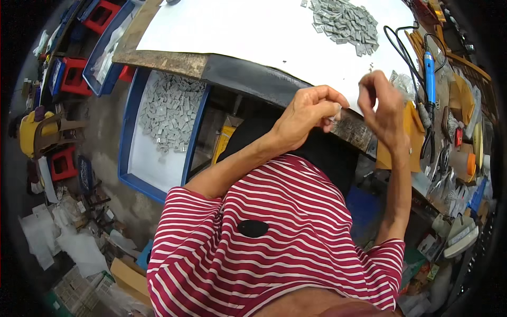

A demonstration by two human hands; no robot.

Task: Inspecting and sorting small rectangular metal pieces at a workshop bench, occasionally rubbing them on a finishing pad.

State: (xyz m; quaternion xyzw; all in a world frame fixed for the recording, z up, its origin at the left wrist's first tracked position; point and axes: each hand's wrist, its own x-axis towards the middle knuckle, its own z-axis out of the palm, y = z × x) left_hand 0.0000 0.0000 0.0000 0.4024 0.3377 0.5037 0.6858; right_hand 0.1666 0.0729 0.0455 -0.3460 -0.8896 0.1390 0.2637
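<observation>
Red-and-white striped shirt cloth fills the lower centre of the frame, with both bare forearms rising from it toward the worn front edge of a white-topped workbench. At centre right the left hand curls shut, its fingertips pinching a small grey piece just over that edge, probably so it stays steady and close to the eye. Beside it, the right hand hangs with fingers bent and drawn together; whether it grips anything I cannot tell. A heap of small grey flat parts lies at upper right, within reach, and a blue tray holding more sits below at left.
</observation>
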